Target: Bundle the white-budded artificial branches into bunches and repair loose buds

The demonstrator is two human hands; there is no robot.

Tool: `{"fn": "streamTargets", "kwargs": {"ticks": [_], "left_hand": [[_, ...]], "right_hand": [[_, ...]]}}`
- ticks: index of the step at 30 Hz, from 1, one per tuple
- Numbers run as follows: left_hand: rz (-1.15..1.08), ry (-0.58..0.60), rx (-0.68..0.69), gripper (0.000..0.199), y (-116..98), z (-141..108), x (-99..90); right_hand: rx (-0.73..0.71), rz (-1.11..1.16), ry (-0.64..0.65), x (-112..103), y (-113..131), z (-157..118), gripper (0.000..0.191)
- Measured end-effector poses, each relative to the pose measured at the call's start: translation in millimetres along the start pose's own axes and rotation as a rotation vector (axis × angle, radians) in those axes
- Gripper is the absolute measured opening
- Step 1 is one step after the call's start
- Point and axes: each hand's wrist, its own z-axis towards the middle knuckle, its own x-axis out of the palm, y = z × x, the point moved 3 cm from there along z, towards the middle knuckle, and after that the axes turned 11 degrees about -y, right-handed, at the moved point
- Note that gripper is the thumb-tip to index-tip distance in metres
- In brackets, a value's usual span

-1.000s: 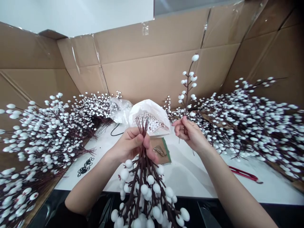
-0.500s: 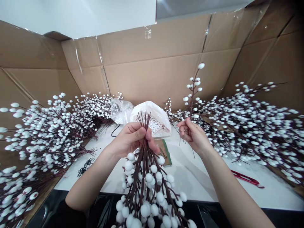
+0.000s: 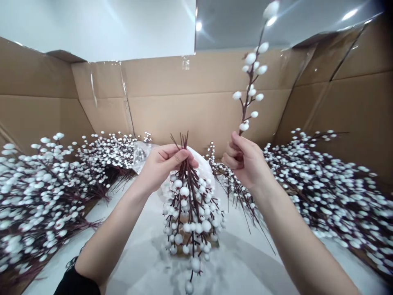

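Note:
My left hand [image 3: 167,164] pinches a bunch of brown-stemmed artificial berry branches [image 3: 192,221] by the stem ends. The bunch hangs upside down, its white berries below and the bare tips poking up above my fingers. Closed round the lower stem of a single berry branch [image 3: 251,78], my right hand [image 3: 245,159] holds it upright, berries at the top. A gap separates the two hands. Behind the hanging bunch, a white plastic bag [image 3: 204,166] is partly hidden.
Piles of white berry branches lie at left [image 3: 46,188] and at right [image 3: 325,184]. Loose stems [image 3: 242,196] rest near my right hand. A clear plastic bag [image 3: 139,155] sits at the back left. Cardboard walls [image 3: 196,110] surround the white table [image 3: 135,250].
My right hand has lifted the single branch up and closer. The hanging bunch has moved up and away from me, over the table. The camera view has tilted and shifted.

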Motion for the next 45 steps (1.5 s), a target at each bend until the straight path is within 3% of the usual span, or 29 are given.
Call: {"fn": "streamTargets", "kwargs": {"ticks": [5,10,15,25,31,45], "left_hand": [[-0.009,0.03,0.056,0.024,10.4,24.9,-10.8],[-0.238,0.065,-0.115,0.022,23.3,35.8,-24.0],[-0.39,0.128,-0.273,0.022,38.9,42.1,-34.5],[-0.367,0.121,-0.328,0.02,50.4,48.8,-33.5],[-0.494,0.188,-0.379,0.021,51.5,45.9,-29.9],[-0.526,0.244,-0.473,0.017,57.8,43.7,-21.5]], "right_hand": [[-0.005,0.075,0.064,36.0,8.5,3.1,0.043],[0.085,0.081,0.149,54.4,-8.3,8.6,0.03],[0.131,0.12,0.167,54.6,-25.5,16.7,0.023],[0.206,0.155,0.155,55.3,-48.6,26.3,0.017],[0.232,0.189,0.21,56.5,-52.7,26.6,0.015],[0.263,0.211,0.211,59.7,-53.3,23.5,0.023]]}}
